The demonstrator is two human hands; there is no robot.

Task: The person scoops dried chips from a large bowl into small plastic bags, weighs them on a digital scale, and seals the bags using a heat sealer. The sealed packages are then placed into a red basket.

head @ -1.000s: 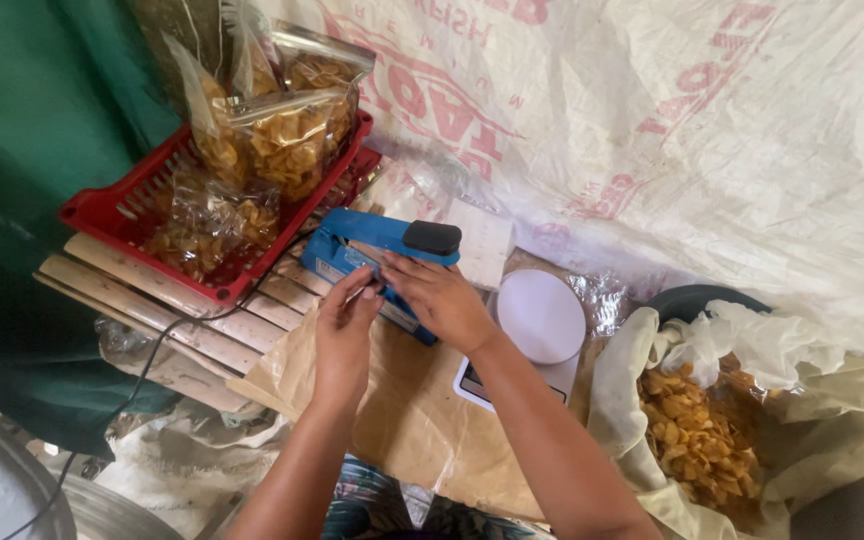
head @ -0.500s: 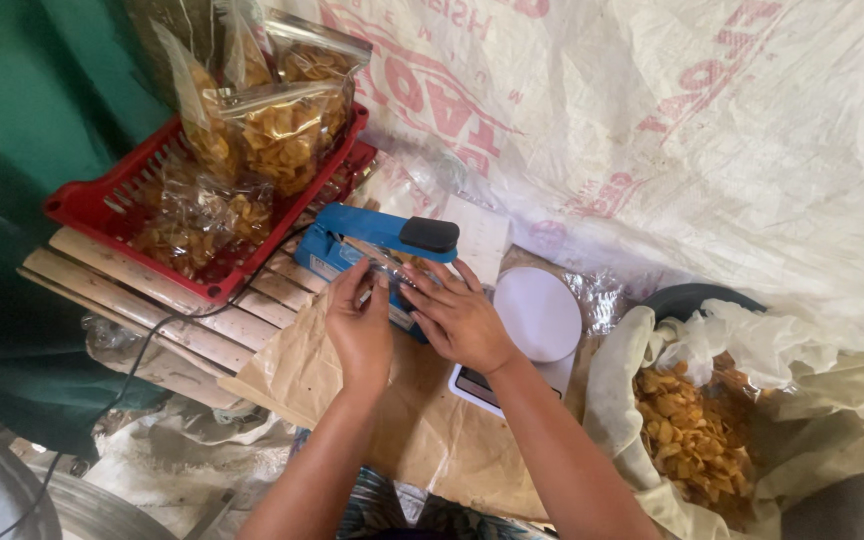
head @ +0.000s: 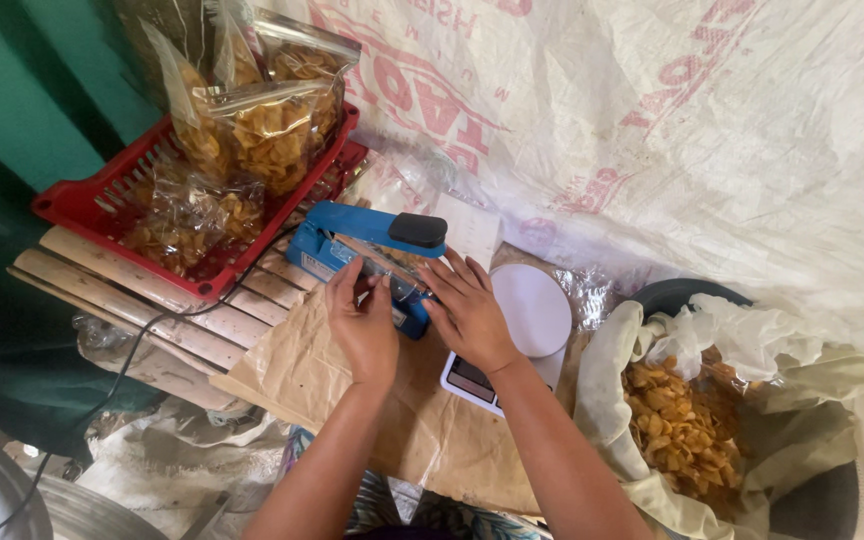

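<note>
Two hands [head: 417, 320] on one blue sealer [head: 362, 250]

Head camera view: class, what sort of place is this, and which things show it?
Probably a small home snack-packing spot: a blue heat sealer, a white scale, a red basket of filled bags, a sack of chips.

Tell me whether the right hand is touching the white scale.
Apart. The head view shows the right hand resting by the blue heat sealer, its edge left of the white scale, though its wrist crosses above the scale's corner.
</note>
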